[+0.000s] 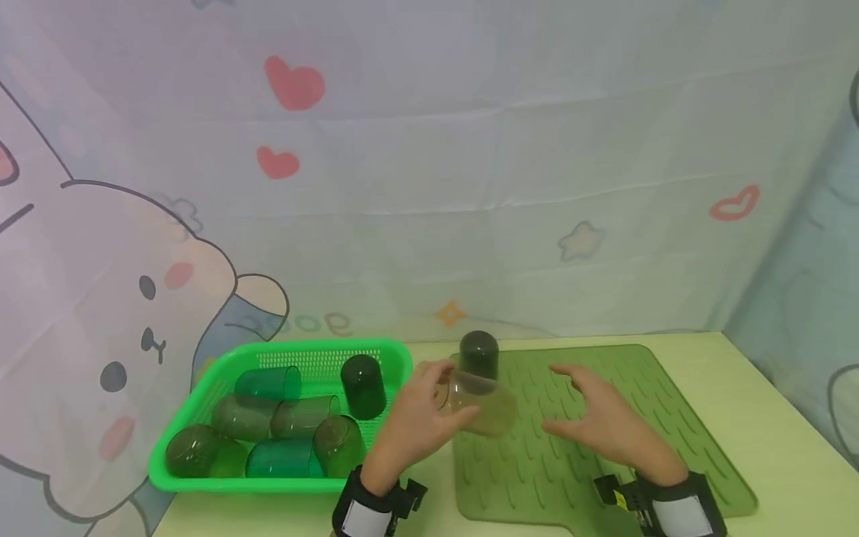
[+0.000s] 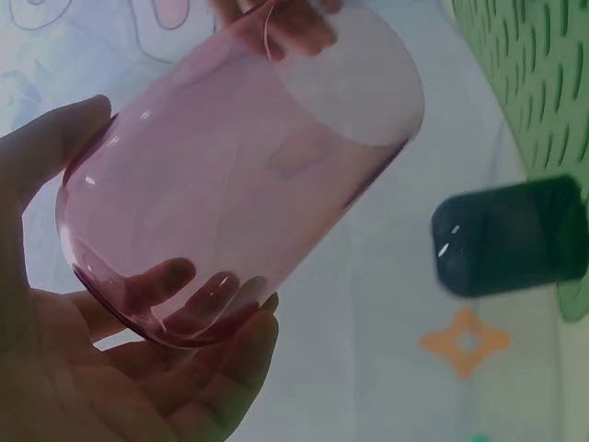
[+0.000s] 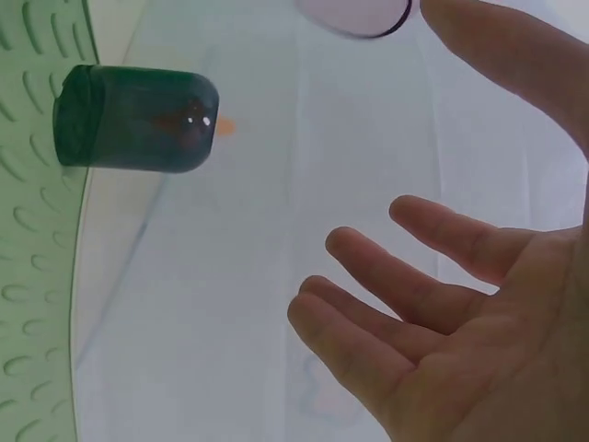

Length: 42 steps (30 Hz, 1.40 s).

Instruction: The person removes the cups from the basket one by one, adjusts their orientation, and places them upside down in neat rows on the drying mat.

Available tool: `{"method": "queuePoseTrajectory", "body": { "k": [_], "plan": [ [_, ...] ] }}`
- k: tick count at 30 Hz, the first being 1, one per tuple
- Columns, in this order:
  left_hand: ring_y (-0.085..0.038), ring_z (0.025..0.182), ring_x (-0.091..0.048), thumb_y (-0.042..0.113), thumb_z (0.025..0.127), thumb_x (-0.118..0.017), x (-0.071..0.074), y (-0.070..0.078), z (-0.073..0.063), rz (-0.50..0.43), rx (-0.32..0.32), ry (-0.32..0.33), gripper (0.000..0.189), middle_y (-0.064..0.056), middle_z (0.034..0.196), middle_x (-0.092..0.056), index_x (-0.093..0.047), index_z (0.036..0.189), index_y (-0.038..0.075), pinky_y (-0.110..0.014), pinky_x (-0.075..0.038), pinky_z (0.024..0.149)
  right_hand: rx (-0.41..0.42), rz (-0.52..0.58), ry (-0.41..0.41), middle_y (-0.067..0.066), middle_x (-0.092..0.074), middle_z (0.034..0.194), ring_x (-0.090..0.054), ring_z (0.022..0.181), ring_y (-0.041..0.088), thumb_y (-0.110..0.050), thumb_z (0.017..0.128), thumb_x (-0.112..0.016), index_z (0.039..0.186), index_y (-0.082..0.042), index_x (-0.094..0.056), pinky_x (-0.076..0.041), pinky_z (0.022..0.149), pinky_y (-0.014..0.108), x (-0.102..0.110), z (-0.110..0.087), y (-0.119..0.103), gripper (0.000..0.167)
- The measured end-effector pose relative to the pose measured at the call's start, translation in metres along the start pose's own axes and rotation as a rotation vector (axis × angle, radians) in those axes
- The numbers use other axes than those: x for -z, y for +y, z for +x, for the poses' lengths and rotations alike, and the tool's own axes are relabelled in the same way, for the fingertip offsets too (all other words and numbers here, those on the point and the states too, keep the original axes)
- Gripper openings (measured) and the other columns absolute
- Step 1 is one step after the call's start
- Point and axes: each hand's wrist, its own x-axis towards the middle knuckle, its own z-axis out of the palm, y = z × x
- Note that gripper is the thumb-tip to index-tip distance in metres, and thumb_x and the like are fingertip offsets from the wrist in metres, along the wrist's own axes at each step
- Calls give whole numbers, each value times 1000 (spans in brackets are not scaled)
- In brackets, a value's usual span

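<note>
My left hand (image 1: 424, 414) grips a see-through tumbler (image 1: 493, 410) by its rounded base, thumb on one side and fingers on the other. In the left wrist view the tumbler (image 2: 212, 184) looks pinkish and lies tilted, its open mouth pointing away from the palm. To the right of that mouth, my right hand (image 1: 607, 421) hovers with thumb and fingers spread, holding nothing. Its fingers (image 3: 405, 276) are loosely bent in the right wrist view. Behind the held tumbler, a dark tumbler (image 1: 479, 350) stands upside down on the back left corner of the green mat (image 1: 530, 485).
A bright green basket (image 1: 262, 485) at left holds several tumblers, among them a teal one (image 1: 282, 456), a smoky one (image 1: 244, 418) and a dark one (image 1: 363, 388). The pale table (image 1: 792, 432) shows beside the mat. A printed curtain (image 1: 470, 164) hangs behind.
</note>
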Motion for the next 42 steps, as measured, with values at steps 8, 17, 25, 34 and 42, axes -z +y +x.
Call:
{"method": "queuePoseTrajectory", "body": {
  "k": [8, 17, 25, 34, 42],
  "plan": [
    [-19, 108, -54, 43, 82, -72, -31, -10, 11, -92, 48, -60, 69, -7, 121, -54, -48, 134, 5, -33, -48, 87, 98, -76, 24, 23, -34, 144, -31, 131, 43, -27, 71, -83, 140, -2, -38, -29, 100, 61, -16, 1, -13, 86],
    [-21, 113, -52, 49, 80, -71, -53, -10, 10, -90, 88, -64, 71, -9, 128, -53, -49, 133, 6, -39, -46, 91, 227, -163, 73, 17, -42, 139, -41, 125, 36, -37, 67, -85, 136, -4, -45, -39, 98, 53, -42, 9, -15, 86],
    [-19, 108, -54, 47, 78, -73, -57, -6, 8, -81, 93, -52, 68, -7, 122, -55, -52, 128, 7, -37, -46, 88, 248, -250, 57, 12, -50, 129, -47, 119, 31, -31, 64, -86, 135, -3, -46, -45, 94, 48, -57, 11, -15, 86],
    [-19, 106, -55, 52, 79, -70, -61, -2, 6, -32, 112, -90, 73, -8, 128, -51, -49, 134, 9, -34, -48, 82, 231, -267, 39, 9, -54, 125, -52, 114, 28, -32, 64, -86, 132, -4, -49, -45, 93, 48, -57, 11, -13, 82],
    [-29, 119, -48, 56, 82, -64, -45, -7, 3, 185, 98, -167, 80, -15, 139, -42, -38, 145, 13, -44, -48, 87, 172, -160, 6, 8, -55, 122, -55, 108, 26, -28, 66, -86, 131, -4, -48, -49, 87, 45, -57, 14, 0, 78]
  ]
}}
